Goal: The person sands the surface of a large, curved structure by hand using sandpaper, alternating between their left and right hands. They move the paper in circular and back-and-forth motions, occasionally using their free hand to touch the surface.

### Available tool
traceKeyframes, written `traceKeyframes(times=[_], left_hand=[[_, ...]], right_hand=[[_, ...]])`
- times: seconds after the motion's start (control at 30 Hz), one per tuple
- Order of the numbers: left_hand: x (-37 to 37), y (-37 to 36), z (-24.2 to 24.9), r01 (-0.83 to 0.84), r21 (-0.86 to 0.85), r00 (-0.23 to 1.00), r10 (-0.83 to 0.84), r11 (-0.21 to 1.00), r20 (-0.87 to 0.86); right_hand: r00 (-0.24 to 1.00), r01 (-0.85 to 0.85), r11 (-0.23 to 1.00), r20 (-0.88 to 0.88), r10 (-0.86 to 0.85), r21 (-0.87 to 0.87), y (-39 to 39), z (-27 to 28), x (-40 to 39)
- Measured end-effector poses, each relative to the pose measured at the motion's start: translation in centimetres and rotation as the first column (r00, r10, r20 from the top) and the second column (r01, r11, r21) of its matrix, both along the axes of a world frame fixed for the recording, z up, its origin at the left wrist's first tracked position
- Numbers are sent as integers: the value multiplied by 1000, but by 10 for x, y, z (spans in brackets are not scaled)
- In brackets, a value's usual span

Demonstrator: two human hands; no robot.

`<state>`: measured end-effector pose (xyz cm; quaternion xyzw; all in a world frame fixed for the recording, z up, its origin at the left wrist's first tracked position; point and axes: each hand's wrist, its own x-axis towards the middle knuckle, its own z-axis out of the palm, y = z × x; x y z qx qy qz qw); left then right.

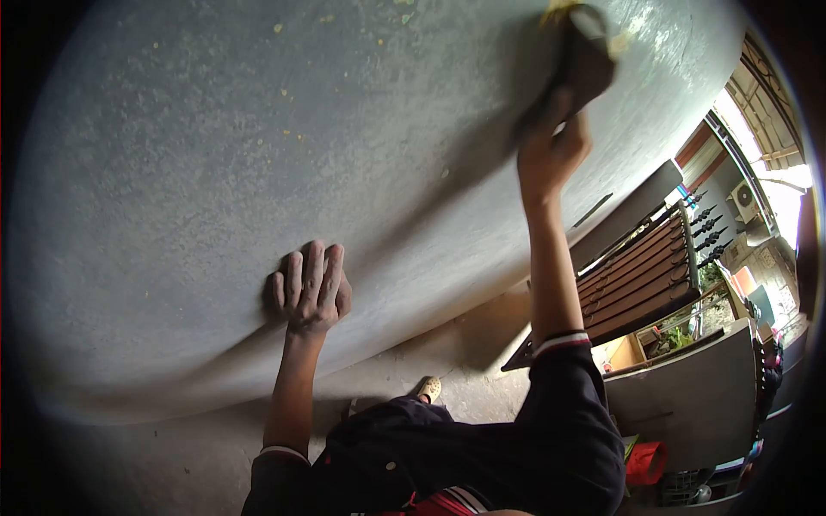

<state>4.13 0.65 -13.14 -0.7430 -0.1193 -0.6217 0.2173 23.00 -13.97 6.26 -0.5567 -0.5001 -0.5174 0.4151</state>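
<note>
A grey wall (198,155) with small yellow specks fills most of the view. My left hand (314,284) lies against it at the lower middle, its fingers stretched upward and holding nothing. Higher up on the right, my right hand (555,155) is raised with its fingers closed round a dark object (585,69), which is blurred. The top of that object is at a yellow patch (621,43) on the wall. Whether the object touches the wall I cannot tell.
To the right is a brown metal gate (641,279) with pointed tips. A red container (645,463) stands at the lower right, below a grey panel (688,400). A foot in a yellow clog (431,390) rests on the concrete floor (482,400).
</note>
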Motion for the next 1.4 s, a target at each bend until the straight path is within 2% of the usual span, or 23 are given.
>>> traceKeyframes(times=[0.03, 0.07, 0.1, 0.13, 0.17, 0.23, 0.27, 0.3, 0.33, 0.37, 0.43, 0.47, 0.53, 0.57, 0.6, 0.7, 0.87, 0.97, 1.03, 1.1, 1.27, 1.37, 1.4], left_hand=[[-1, -2, -1, -15, -2, 1000, 15, 1000, -2], [-2, -2, -2, -26, -3, 1000, 26, 1000, -10], [-2, -2, -3, -25, -8, 1000, 24, 1000, -11], [-2, -3, -3, -33, -44, 999, 33, 998, -3], [-3, -5, -4, -42, -78, 999, 42, 996, 1], [-1, -4, -5, -37, -68, 999, 37, 997, 3], [2, -3, -4, -35, -54, 999, 37, 998, 32], [3, -3, -5, -31, -41, 998, 33, 999, 59], [4, -2, -6, -26, -36, 998, 28, 999, 50], [6, -2, -8, -33, -45, 998, 36, 998, 54], [3, -6, -12, -34, -60, 999, 36, 998, 40], [1, -6, -11, -46, -76, 999, 48, 996, 23], [2, -5, -8, -69, -83, 997, 71, 994, 16], [2, -5, -8, -54, -88, 998, 57, 995, 21], [2, -5, -8, -40, -91, 999, 43, 995, 29], [2, -5, -7, -45, -77, 999, 47, 996, 22], [7, -16, -24, -13, -168, 999, 18, 986, 28], [-4, -15, -28, 7, -225, 998, -20, 974, -59], [-9, -14, -28, -9, -220, 992, -19, 975, -121], [-11, -11, -26, -23, -167, 986, -6, 986, -169], [-11, 0, -35, -1, -103, 989, -14, 995, -144], [-10, 2, -40, 34, -185, 995, -51, 982, -85], [-13, 1, -38, 9, -152, 990, -30, 988, -136]], right_hand=[[951, 12, 1000, -310, -3, 29, 1, -2, -9], [811, 35, 998, -586, 3, 54, 5, -8, -18], [991, 92, 986, -107, -77, 139, 24, -40, -22], [1000, -15, 996, 10, 14, 85, 36, -75, -36], [997, -29, 996, -73, 22, -89, 32, -92, -58], [994, 65, 965, 106, -39, -253, 10, -85, -30], [993, 51, 984, 116, -31, -170, 9, -66, -14], [984, 91, 996, 155, -90, 5, 5, -38, 2], [982, 159, 987, -107, -158, 1, -9, -21, 18], [907, 55, 998, -416, -63, -32, -19, 7, 9], [937, 235, 958, -303, -177, 167, 5, -13, 16], [970, 122, 979, -227, -84, 161, 12, -35, 1], [991, 87, 995, -110, -81, 49, 20, -87, -34], [970, 121, 988, -201, -137, -92, 16, -113, -54], [966, 113, 976, -210, -152, -187, 10, -127, -61], [979, 144, 952, -102, -178, -272, -8, -114, -51], [985, 87, 952, -116, -126, -294, -13, -113, -50], [984, 24, 944, -157, -79, -328, -15, -103, -54], [987, 123, 940, -60, -149, -318, -17, -104, -46], [986, 127, 937, -60, -154, -326, -16, -104, -48], [978, 110, 922, -123, -166, -371, -8, -109, -57], [969, 75, 918, -188, -159, -390, -5, -113, -62], [971, 61, 921, -191, -144, -386, -6, -113, -60]])
